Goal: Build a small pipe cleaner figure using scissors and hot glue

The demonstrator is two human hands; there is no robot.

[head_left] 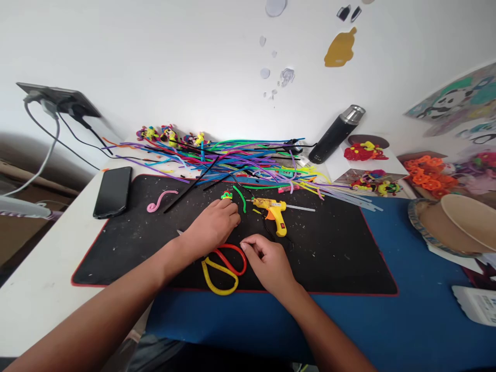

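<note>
My left hand (215, 225) is closed over the black mat (329, 248), fingers curled down beside a small green and red piece (227, 195); what the fingers hold, if anything, is hidden. My right hand (267, 258) is pinched, thumb against index finger, right of the scissors; anything between the fingertips is too small to name. The scissors (220, 276), with one red and one yellow handle, lie partly under my left wrist. A yellow glue gun (276, 213) lies beyond my right hand. Near it is a short green stem (240, 199). A pink curled stem (158, 200) lies to the left.
A phone (112, 192) lies at the mat's left edge. Colourful pipe cleaners (240, 160) pile along the back, beside small figures (170, 135). A black flask (337, 134) leans at the wall. Boxes of flower-like pieces (426, 173) and a round basket (422, 227) stand at right.
</note>
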